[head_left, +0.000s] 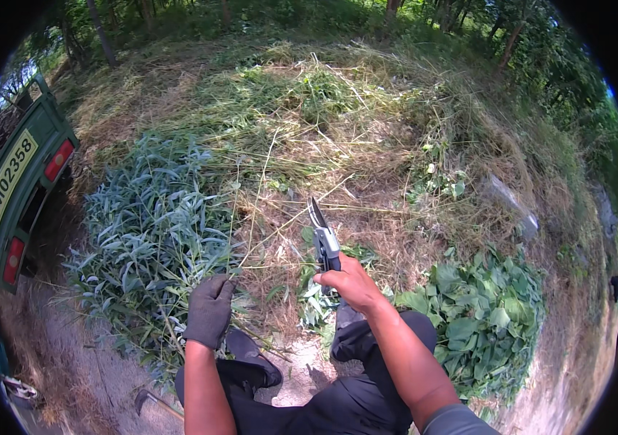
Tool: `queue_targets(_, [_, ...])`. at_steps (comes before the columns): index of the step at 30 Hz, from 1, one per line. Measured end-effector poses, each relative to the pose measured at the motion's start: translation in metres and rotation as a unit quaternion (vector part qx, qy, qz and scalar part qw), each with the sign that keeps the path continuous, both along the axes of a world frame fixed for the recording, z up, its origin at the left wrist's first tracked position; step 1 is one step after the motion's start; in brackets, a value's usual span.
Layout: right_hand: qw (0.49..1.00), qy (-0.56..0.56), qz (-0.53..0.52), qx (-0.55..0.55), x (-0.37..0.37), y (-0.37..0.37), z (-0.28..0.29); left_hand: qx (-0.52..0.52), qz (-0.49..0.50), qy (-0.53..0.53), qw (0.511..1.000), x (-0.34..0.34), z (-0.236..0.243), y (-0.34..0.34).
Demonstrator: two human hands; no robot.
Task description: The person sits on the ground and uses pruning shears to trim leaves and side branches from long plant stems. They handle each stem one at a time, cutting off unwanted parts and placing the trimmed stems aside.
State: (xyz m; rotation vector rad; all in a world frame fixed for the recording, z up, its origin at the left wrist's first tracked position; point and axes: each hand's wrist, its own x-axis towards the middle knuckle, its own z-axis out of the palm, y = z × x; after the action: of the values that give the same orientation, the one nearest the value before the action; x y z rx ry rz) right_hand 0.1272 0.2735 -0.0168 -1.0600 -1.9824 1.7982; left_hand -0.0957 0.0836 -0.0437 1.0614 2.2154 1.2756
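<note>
Trees [393, 13] border dry grass [374, 138] where a green truck [52, 120], cut off at left, stands near grey-green leaves [153, 217]. Its yellow plate [9, 183] is lettered in black. The gloved left hand [209, 312] is at the leaves' edge, grip unclear; well apart, the right hand [352, 283] clasps partly hidden pruners [328, 243].

Sunlit, straw-strewn ground [388, 254] stretched back to shady trees [526, 54]; a green truck [33, 170] stood at left.
</note>
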Motion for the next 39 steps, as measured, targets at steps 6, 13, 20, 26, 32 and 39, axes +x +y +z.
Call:
queue_targets(6, [0.995,0.055,-0.047,-0.065,-0.003,-0.004,-0.006,-0.013,-0.021,0.021,0.999,-0.005,-0.006,-0.003])
queue_targets(13, [0.997,-0.004,-0.068,-0.025,-0.001,-0.005,-0.008,-0.013,0.03,-0.119,0.992,-0.001,0.014,-0.002])
queue_targets(20, [0.979,-0.096,-0.064,0.169,-0.002,-0.005,-0.015,-0.01,0.016,-0.105,0.994,-0.005,0.015,-0.007])
queue_targets(26, [0.991,-0.078,-0.094,0.059,0.003,0.005,-0.023,0.026,0.061,-0.138,0.988,-0.012,0.012,-0.014])
queue_targets(32, [0.985,0.08,-0.019,-0.149,0.0,-0.003,-0.015,-0.016,0.013,-0.244,0.97,-0.004,0.038,-0.011])
queue_targets(39, [0.985,0.095,0.0,-0.145,-0.006,-0.006,-0.009,-0.027,-0.017,-0.288,0.957,-0.005,0.045,-0.014])
